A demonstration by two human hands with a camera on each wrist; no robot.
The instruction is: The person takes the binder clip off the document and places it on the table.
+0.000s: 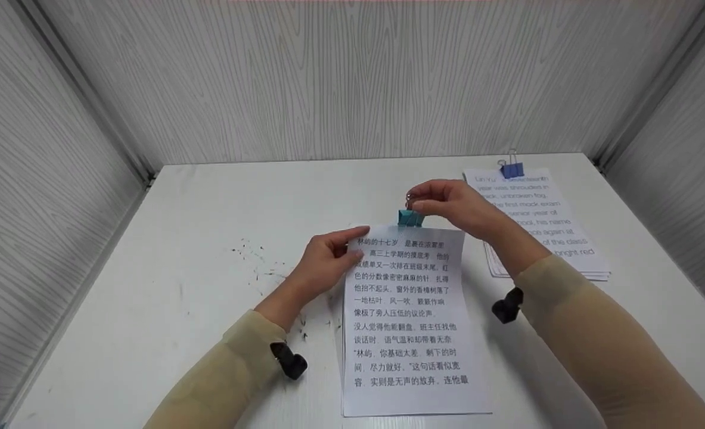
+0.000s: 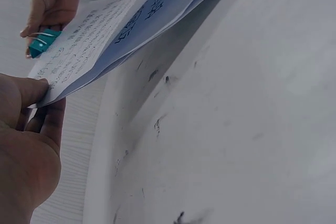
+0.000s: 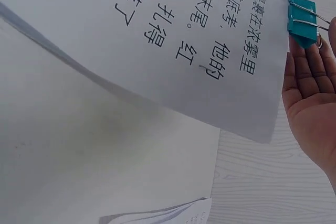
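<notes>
A stack of printed sheets (image 1: 409, 322) with Chinese text has its top end raised off the table in the wrist views. My left hand (image 1: 322, 262) pinches the stack's upper left corner, thumb on the printed face and fingers behind. At the middle of the top edge sits a teal binder clip (image 1: 410, 218), its mouth at the paper. My right hand (image 1: 462, 205) pinches the clip by its wire handles (image 3: 310, 17). In the right wrist view the clip (image 3: 303, 19) meets the paper edge; how far its jaws stand apart cannot be told.
To the right lies a second stack of sheets (image 1: 543, 220) with English text, a blue binder clip (image 1: 512, 170) on its top edge. Dark marks (image 1: 260, 262) dot the white table (image 1: 209, 208). Wood-grain panels (image 1: 352, 77) enclose the back and sides.
</notes>
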